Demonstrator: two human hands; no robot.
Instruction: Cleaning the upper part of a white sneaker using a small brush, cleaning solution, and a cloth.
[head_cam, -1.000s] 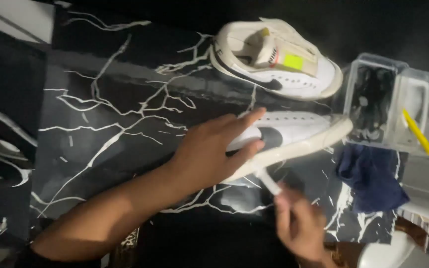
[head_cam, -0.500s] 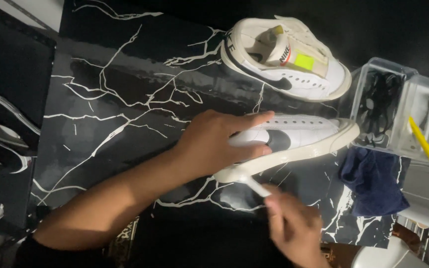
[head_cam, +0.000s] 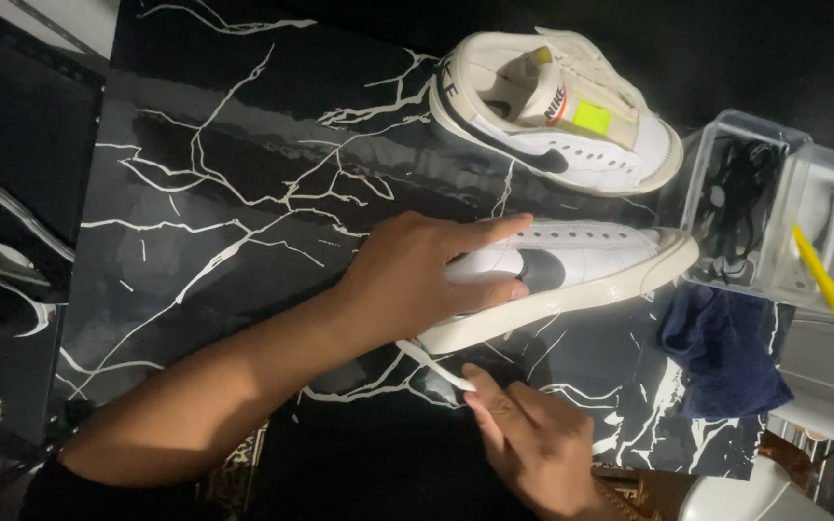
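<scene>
We see the near sneaker [head_cam: 571, 275] lying on its side on the black marble-pattern table [head_cam: 224, 193], close to the table's front edge, with its cream sole facing the person. Its long axis runs left to right, rising slightly toward the right; the toe points right, toward the clear plastic box [head_cam: 774, 217], and the heel sits under the left hand [head_cam: 417, 280].

The left hand lies flat over the heel end, fingers extended along the white upper and thumb pressed against the side near the dark curved mark (a hold-down grip, not a closed fist).

The right hand [head_cam: 533, 444] is just below the sole. Its fingers are pinched on a thin white stick [head_cam: 436, 365], which slants up and left so that its far end touches the sole edge near the heel.

A second sneaker [head_cam: 557, 116] rests farther back, sole down, also with its toe to the right. Its tongue carries a small bright yellow-green rectangular patch and a small red-and-white tag beside it; we cannot make out finer detail.

The clear plastic box stands at the right edge, holding dark items (contents unclear) and a yellow stick [head_cam: 820, 270]. A dark blue cloth [head_cam: 726, 357] lies crumpled just below the box, near the toe.
</scene>
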